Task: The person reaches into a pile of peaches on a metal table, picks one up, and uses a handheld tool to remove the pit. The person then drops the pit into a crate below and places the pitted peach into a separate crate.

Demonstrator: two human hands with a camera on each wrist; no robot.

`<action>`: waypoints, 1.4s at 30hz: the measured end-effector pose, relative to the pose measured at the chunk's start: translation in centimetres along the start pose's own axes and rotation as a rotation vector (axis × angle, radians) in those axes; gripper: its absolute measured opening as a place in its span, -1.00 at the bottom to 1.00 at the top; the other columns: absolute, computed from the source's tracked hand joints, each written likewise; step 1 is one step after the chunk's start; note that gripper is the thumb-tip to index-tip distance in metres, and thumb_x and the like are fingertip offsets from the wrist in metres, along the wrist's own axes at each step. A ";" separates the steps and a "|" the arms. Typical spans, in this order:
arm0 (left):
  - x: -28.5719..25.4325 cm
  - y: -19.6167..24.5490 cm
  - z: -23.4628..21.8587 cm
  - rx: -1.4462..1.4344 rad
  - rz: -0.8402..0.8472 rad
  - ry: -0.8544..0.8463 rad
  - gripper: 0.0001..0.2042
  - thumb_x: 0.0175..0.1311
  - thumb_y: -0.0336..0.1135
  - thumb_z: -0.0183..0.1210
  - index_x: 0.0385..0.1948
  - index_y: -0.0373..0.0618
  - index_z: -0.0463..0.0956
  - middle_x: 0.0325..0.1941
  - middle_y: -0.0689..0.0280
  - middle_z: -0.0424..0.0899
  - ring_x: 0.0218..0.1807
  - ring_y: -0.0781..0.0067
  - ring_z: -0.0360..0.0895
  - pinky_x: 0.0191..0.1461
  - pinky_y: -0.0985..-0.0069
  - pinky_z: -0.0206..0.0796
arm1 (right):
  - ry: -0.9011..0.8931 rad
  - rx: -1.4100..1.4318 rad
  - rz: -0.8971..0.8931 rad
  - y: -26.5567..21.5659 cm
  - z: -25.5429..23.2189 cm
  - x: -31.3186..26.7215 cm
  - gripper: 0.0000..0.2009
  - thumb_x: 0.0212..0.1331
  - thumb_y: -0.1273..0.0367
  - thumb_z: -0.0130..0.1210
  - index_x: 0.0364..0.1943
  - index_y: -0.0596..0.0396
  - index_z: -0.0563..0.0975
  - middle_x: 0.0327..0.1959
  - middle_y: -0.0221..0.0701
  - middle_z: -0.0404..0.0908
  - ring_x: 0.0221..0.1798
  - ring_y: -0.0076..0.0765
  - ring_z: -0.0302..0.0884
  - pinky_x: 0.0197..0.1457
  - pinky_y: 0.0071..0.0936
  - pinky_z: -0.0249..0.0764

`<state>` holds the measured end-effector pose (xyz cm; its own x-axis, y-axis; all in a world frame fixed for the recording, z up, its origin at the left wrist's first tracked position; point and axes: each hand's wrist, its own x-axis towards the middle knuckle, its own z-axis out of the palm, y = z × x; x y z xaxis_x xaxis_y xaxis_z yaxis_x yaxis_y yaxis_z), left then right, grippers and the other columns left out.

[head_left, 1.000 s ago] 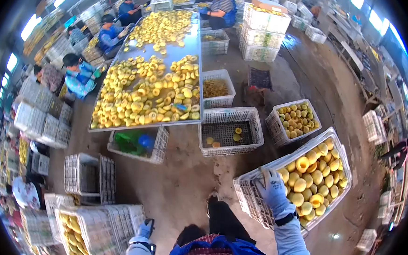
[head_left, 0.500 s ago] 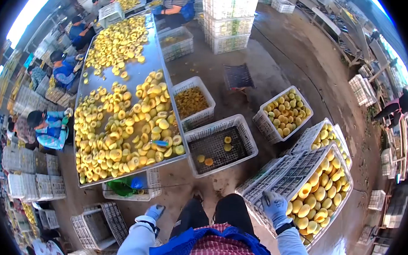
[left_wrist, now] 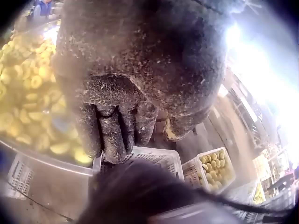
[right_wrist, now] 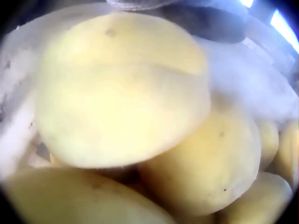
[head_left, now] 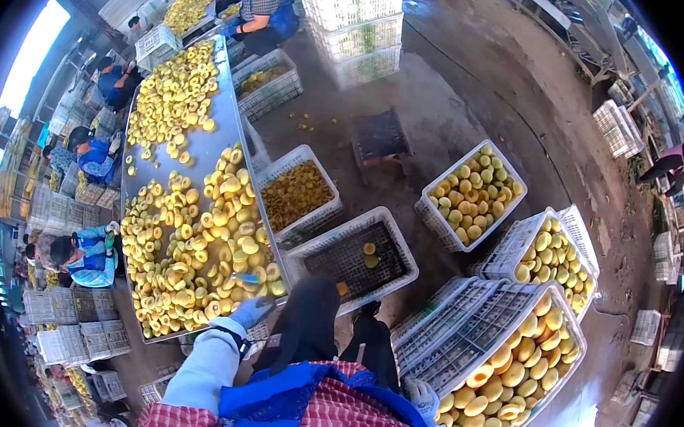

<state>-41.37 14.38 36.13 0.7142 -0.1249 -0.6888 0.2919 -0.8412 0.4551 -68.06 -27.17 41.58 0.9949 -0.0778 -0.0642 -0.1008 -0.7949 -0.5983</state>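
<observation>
My gloved left hand [head_left: 251, 314] hangs at the near edge of the metal table [head_left: 227, 112], fingers loosely bent and holding nothing. In the left wrist view its dusty fingers [left_wrist: 112, 135] hang down in front of the table and crates. My gloved right hand [head_left: 423, 400] grips the near rim of a white plastic crate [head_left: 461, 319] at my right side. Yellow peaches [head_left: 511, 372], some of them halves, fill this crate. In the right wrist view peaches [right_wrist: 126, 93] lie close to the camera, with a strip of glove [right_wrist: 140, 3] at the top.
Peach halves [head_left: 198, 259] cover much of the table. A nearly bare crate [head_left: 401, 276], one of small pieces [head_left: 300, 199] and another of peaches [head_left: 476, 194] stand on the floor ahead. Behind the gripped crate is a second full crate [head_left: 555, 254]. A low stool [head_left: 379, 137] stands farther off; workers [head_left: 89, 257] sit left.
The gripped crate has come nearer to me with my right hand, apart from the full crate behind it. My left hand has moved up toward the table as my body turned and stepped forward.
</observation>
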 end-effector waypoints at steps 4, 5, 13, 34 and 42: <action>2.0 -2.6 -3.0 0.076 -0.130 0.104 -0.59 0.18 0.06 0.09 -0.12 -0.03 0.59 -0.14 0.14 0.66 -0.06 0.19 0.58 0.04 0.39 0.37 | 0.291 -0.083 0.102 0.9 -4.4 4.7 -0.58 -0.10 0.41 0.08 -0.04 0.14 0.44 -0.09 -0.12 0.43 0.00 0.13 0.37 0.12 0.01 0.31; 2.7 -3.5 -3.8 0.034 -0.168 0.066 -0.58 0.17 0.09 0.08 -0.12 0.00 0.60 -0.14 0.15 0.65 -0.05 0.17 0.58 0.05 0.37 0.37 | 0.348 -0.243 0.188 1.9 -4.9 5.6 -0.55 -0.08 0.38 0.11 0.01 0.11 0.43 0.00 -0.17 0.40 0.14 0.09 0.30 0.18 -0.01 0.25; 11.5 -6.6 -2.1 -0.019 -0.017 0.081 -0.72 0.23 -0.14 0.19 -0.19 -0.15 0.57 -0.45 0.39 0.59 -0.48 0.63 0.42 -0.41 0.60 0.27 | 0.153 -0.469 0.320 7.5 -5.6 8.2 -0.60 -0.02 0.31 0.12 -0.02 0.06 0.47 0.03 -0.23 0.42 0.25 0.08 0.20 0.26 -0.02 0.13; 37.0 0.3 -19.6 -0.617 -0.456 0.090 -0.54 0.19 0.12 0.07 -0.24 -0.14 0.61 -0.42 0.23 0.66 -0.34 0.36 0.59 -0.19 0.42 0.39 | -0.275 0.389 0.929 7.0 -6.7 52.8 -0.63 0.22 0.12 0.01 -0.03 0.08 0.47 -0.18 -0.35 0.56 -0.13 -0.33 0.52 -0.16 -0.37 0.41; 39.4 0.2 -22.2 -0.799 -0.530 0.225 -0.60 0.21 0.06 0.09 -0.19 -0.09 0.60 -0.33 0.20 0.67 -0.33 0.36 0.60 -0.20 0.41 0.39 | -0.288 0.427 0.653 4.4 -11.1 75.9 -0.69 0.30 0.19 -0.01 -0.02 0.08 0.48 -0.20 -0.44 0.59 -0.24 -0.48 0.57 -0.33 -0.58 0.43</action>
<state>0.92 21.01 21.62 0.4468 0.3391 -0.8278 0.8943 -0.1461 0.4229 7.03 -43.27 42.97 0.7017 -0.2405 -0.6707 -0.7079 -0.3418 -0.6181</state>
